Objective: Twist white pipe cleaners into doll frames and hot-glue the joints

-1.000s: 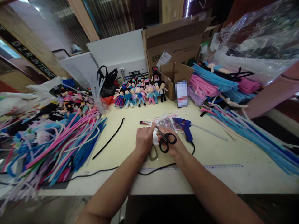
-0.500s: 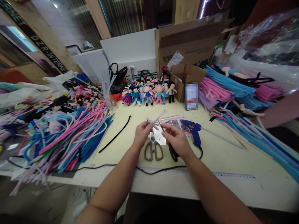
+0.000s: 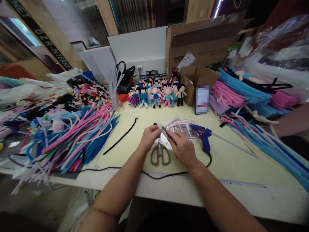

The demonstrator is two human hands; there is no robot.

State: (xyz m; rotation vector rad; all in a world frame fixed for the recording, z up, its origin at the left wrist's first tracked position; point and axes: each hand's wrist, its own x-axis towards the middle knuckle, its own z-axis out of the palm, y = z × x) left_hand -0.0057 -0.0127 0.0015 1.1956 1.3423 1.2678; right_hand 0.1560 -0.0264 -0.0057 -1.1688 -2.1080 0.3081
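My left hand (image 3: 151, 137) is closed in a pinch in the middle of the table; a small dark tip (image 3: 154, 123) shows at its fingers, and what it holds is mostly hidden. Facing it, my right hand (image 3: 182, 146) grips scissors (image 3: 165, 131), whose metal blade points up and left towards my left fingertips. White fuzzy strips (image 3: 174, 119) show just beyond the hands; whether they are held cannot be made out. A second pair of scissors (image 3: 160, 155) with grey-brown handles lies below my hands. A blue glue gun (image 3: 204, 136) with a glue stick rests right of them.
Loose pipe cleaners (image 3: 77, 138) heap on the left, and bundles (image 3: 241, 88) lie on the right. Small dolls (image 3: 155, 96) stand at the back near cardboard boxes (image 3: 200, 48). A black pipe cleaner (image 3: 120, 137), a cable (image 3: 159, 177) and a ruler (image 3: 241, 184) lie on the table.
White strips crossed at my left fingertips before; now they show only beyond the hands. My right hand has turned palm down, hiding the black handle loop, and the blade has met the left fingers.
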